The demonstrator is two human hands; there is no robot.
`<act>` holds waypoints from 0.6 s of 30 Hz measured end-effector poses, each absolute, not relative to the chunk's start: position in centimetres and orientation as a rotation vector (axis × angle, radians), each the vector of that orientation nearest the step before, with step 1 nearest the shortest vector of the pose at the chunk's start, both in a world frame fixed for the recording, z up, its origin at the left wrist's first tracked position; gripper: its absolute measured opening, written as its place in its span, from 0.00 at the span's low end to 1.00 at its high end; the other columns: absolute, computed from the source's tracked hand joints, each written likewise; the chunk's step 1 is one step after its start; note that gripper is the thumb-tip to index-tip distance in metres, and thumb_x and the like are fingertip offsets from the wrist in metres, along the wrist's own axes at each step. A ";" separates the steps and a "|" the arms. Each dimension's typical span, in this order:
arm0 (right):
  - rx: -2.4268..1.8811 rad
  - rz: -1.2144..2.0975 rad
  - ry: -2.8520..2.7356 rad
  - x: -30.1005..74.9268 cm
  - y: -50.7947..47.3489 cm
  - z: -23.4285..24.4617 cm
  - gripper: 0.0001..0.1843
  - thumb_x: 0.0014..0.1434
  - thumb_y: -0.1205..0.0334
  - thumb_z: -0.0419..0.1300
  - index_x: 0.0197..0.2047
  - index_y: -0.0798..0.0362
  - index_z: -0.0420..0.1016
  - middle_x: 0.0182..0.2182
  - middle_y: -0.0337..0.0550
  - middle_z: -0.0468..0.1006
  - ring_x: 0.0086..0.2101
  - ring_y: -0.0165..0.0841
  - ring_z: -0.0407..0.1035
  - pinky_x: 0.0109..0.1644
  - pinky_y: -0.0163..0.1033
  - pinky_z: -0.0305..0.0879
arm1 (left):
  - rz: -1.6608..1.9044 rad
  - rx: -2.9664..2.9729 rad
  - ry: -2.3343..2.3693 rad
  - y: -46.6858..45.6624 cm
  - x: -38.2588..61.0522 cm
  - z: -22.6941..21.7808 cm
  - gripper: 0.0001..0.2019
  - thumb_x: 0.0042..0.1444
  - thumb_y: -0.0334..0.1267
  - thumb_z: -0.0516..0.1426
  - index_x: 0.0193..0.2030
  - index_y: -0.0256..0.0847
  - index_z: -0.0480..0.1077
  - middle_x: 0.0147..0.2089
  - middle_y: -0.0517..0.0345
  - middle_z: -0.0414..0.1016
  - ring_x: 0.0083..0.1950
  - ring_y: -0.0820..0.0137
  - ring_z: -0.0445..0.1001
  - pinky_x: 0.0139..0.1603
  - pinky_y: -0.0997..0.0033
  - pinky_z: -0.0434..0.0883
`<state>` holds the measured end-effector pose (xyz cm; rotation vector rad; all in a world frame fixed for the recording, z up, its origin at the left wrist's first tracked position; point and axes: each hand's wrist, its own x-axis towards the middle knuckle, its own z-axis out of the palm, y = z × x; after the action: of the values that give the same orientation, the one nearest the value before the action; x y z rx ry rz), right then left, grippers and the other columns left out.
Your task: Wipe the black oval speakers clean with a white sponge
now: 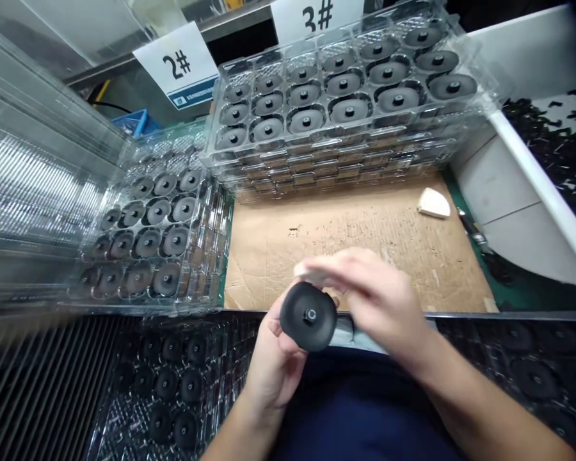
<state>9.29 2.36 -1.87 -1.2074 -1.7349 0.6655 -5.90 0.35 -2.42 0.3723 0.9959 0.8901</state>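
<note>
A round black dished part [324, 333] with a small raised post at its centre is in my left hand [274, 358], tilted toward me. The fingers of that hand wrap round it from below and the left. At the part's upper right edge is my right hand [381, 301], smeared by motion, its fingers drawn together. Something pale and thin shows at its fingertips, too blurred to name. Beneath both hands lies a brown cardboard sheet [269, 237] with dark specks on it.
Stacked clear trays [331, 160] of black parts stand at the back, with another tray stack [192, 256] at left. A white wedge-shaped piece [434, 203] lies on the cardboard. At right, a white bin [532, 160] adjoins small black scraps [552, 141]. More trays [173, 384] sit below the table edge.
</note>
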 end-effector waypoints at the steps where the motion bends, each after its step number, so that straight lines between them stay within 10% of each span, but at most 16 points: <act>1: -1.354 0.746 -1.652 9.9 2.4 -3.4 0.15 0.65 0.68 0.50 0.48 0.50 0.76 0.39 0.42 0.79 0.39 0.32 0.71 0.41 0.38 0.64 | 0.937 0.373 0.984 0.5 -6.1 -2.4 0.33 0.29 0.50 0.71 0.47 0.48 0.74 0.52 0.56 0.76 0.54 0.56 0.73 0.53 0.65 0.69; 8: -1.590 0.910 -1.578 11.9 0.5 -10.5 0.12 0.60 0.64 0.56 0.44 0.50 0.79 0.35 0.42 0.81 0.35 0.35 0.74 0.37 0.39 0.69 | 1.052 0.367 0.856 0.9 -6.4 -2.9 0.28 0.37 0.46 0.69 0.49 0.47 0.74 0.52 0.55 0.77 0.50 0.62 0.76 0.55 0.67 0.70; 18: -1.124 0.721 -1.769 7.6 0.6 1.4 0.15 0.63 0.71 0.50 0.51 0.60 0.72 0.37 0.48 0.78 0.36 0.35 0.70 0.41 0.40 0.68 | 0.972 0.331 0.861 0.4 -6.2 -2.9 0.23 0.41 0.41 0.69 0.48 0.48 0.74 0.46 0.60 0.79 0.47 0.72 0.76 0.50 0.79 0.71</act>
<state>7.59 0.63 1.42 -1.1235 -1.7685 0.7212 -6.24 0.41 -2.92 0.3309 0.8608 0.9721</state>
